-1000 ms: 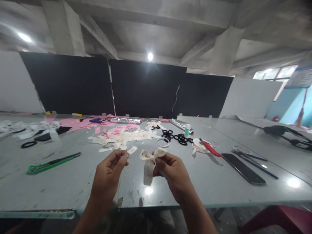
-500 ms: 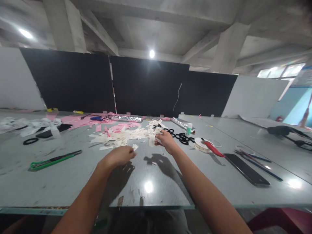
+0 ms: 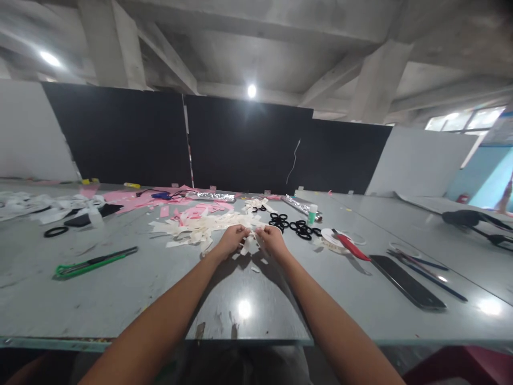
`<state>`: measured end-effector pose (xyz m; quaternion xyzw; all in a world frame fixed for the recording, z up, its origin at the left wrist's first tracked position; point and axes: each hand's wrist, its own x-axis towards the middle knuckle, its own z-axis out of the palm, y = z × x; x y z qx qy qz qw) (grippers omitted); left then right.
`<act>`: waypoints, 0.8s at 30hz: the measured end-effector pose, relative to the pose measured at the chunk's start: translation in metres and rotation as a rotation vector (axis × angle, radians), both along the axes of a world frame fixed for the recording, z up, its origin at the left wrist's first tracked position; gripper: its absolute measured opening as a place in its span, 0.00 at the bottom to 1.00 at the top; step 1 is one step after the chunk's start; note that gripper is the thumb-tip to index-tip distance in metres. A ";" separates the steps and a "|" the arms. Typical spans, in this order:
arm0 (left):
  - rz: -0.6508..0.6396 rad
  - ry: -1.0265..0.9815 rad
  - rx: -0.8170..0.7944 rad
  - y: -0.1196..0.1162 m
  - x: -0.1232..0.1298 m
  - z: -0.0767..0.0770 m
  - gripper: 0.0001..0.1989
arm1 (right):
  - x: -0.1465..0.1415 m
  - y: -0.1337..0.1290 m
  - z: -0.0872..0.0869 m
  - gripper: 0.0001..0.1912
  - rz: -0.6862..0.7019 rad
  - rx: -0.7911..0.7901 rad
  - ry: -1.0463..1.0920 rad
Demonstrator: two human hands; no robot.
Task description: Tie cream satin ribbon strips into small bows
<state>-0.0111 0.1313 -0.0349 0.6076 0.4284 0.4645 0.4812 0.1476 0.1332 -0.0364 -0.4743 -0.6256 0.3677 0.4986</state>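
My left hand (image 3: 232, 241) and my right hand (image 3: 272, 241) meet at the middle of the grey table, their fingertips nearly touching. Between them is a small bunch of white strips (image 3: 249, 245), pinched by the fingers of both hands. A heap of cream-white strips (image 3: 196, 229) lies just beyond and left of my hands. Black rings (image 3: 302, 229) are grouped to the right, past my right hand. Small white scraps lie on the table below my fingers.
A green cutter (image 3: 96, 263) lies at left. To the right are a white roll (image 3: 332, 239), a red-handled tool (image 3: 352, 248), a black phone (image 3: 406, 282), and scissors (image 3: 428, 272). A glue stick (image 3: 312, 214), foil (image 3: 210, 197) and pink pieces (image 3: 132, 198) are farther back.
My left hand has moved up and right to meet my right hand. My right hand has come slightly nearer with the white strips, which both hands now hold.
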 end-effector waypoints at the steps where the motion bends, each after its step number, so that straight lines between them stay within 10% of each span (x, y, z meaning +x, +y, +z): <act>1: 0.016 0.005 0.033 -0.001 0.000 -0.001 0.16 | 0.001 0.002 -0.002 0.14 -0.033 0.030 -0.052; 9: 0.057 0.167 0.240 0.005 -0.003 -0.006 0.13 | 0.005 0.008 -0.017 0.12 -0.122 -0.053 -0.226; 16: 0.136 0.716 0.286 0.003 -0.016 -0.009 0.13 | 0.051 0.019 -0.008 0.17 -0.608 0.206 -0.689; 24: 0.046 0.785 0.234 0.004 -0.014 -0.009 0.18 | 0.070 0.035 -0.022 0.17 -0.541 -0.048 -0.714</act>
